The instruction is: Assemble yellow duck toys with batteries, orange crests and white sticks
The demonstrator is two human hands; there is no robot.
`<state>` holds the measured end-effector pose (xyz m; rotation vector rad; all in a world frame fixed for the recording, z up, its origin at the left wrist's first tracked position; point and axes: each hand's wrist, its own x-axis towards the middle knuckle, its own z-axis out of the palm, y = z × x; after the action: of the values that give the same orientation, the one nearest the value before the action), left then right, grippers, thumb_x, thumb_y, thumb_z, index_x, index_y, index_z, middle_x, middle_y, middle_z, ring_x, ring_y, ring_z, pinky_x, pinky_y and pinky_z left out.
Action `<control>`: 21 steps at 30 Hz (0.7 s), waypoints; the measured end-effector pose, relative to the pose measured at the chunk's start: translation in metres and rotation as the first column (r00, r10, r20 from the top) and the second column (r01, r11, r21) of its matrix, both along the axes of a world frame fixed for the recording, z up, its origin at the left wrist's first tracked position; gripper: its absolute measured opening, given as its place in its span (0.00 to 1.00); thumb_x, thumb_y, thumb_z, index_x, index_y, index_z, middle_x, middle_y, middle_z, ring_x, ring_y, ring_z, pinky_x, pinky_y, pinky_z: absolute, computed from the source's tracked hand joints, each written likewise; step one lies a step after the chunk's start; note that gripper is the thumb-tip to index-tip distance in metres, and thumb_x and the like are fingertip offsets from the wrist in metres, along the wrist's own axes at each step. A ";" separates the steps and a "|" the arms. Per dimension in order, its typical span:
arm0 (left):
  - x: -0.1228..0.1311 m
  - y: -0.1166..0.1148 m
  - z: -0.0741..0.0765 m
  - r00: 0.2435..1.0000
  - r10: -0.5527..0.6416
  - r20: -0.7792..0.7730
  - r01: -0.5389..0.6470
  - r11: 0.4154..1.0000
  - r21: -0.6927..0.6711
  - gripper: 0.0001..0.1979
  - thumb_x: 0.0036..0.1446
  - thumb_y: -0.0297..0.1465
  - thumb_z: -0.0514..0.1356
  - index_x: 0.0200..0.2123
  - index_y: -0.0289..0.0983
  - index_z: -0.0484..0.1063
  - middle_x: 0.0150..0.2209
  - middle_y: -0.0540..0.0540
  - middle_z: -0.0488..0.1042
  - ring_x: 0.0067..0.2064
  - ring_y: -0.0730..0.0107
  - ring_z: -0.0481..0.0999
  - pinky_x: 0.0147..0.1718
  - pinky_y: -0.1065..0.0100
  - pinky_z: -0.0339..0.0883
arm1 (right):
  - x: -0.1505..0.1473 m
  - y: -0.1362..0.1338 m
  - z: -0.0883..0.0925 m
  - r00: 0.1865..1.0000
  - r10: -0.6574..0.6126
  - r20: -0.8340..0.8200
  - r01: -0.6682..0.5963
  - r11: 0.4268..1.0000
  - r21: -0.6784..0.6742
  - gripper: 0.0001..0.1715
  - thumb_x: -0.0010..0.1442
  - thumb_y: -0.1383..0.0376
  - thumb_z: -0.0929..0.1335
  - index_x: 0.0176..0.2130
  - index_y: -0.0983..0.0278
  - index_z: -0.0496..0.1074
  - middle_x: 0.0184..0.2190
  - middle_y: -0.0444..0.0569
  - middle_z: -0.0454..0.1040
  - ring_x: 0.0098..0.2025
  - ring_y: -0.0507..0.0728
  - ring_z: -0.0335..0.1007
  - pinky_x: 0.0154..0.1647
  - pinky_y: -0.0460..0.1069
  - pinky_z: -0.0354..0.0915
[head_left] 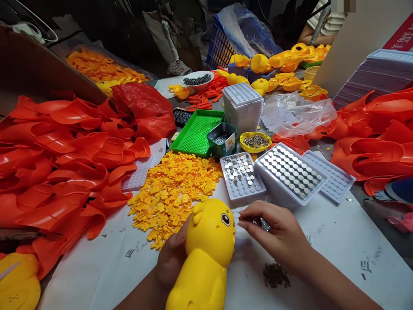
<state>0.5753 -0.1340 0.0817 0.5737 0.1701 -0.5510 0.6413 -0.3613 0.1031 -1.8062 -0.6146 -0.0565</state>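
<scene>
Currently gripping a yellow toy (206,258) in the left hand (172,254), just on the near right of the pile of yellow clips (176,189). Held lengthwise, head end toward the right of the pile, body end nearest the wearer, with a slight lean to the right and face turned toward the right hand (274,228). Wrapped round behind the neck with the left, fingers mostly hidden from view. Nearer to the face with the right, reaching in from right of the pile, thumb and forefinger almost meeting just beside the face. Hard to tell whether pinching anything thin between those tips. Partly covered by the curled fingers, with shiny bits (264,224) showing. Also visible, to the near right of the pile: small dark pieces (276,275), loosely heaped.
</scene>
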 end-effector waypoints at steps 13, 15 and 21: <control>0.000 0.014 -0.010 0.991 -0.115 0.062 0.121 0.987 -0.106 0.27 0.57 0.44 0.55 0.56 0.37 0.71 0.55 0.40 0.73 0.56 0.44 0.71 0.56 0.55 0.65 | 0.020 0.016 -0.035 0.852 -0.210 0.480 0.499 0.608 -0.618 0.31 0.58 0.61 0.72 0.56 0.76 0.70 0.45 0.65 0.72 0.45 0.69 0.65 0.40 0.59 0.70; 0.000 0.014 -0.010 0.992 -0.111 0.067 0.118 0.987 -0.110 0.26 0.58 0.43 0.54 0.56 0.36 0.71 0.55 0.41 0.73 0.57 0.44 0.71 0.57 0.54 0.63 | 0.022 0.020 -0.037 0.851 -0.236 0.469 0.512 0.571 -0.642 0.32 0.59 0.60 0.71 0.57 0.76 0.69 0.47 0.65 0.71 0.45 0.68 0.64 0.41 0.58 0.69; 0.001 0.012 -0.006 0.986 -0.165 0.002 0.165 0.980 -0.111 0.27 0.55 0.42 0.56 0.55 0.36 0.71 0.54 0.38 0.73 0.56 0.42 0.72 0.52 0.55 0.69 | 0.023 0.025 -0.035 0.862 -0.252 0.439 0.504 0.518 -0.691 0.31 0.61 0.58 0.69 0.57 0.75 0.69 0.48 0.63 0.71 0.46 0.68 0.64 0.41 0.57 0.68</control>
<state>0.5767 -0.1223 0.0758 0.4800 0.0987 -0.7193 0.6647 -0.3367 0.0678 -2.8469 -0.4382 -0.4200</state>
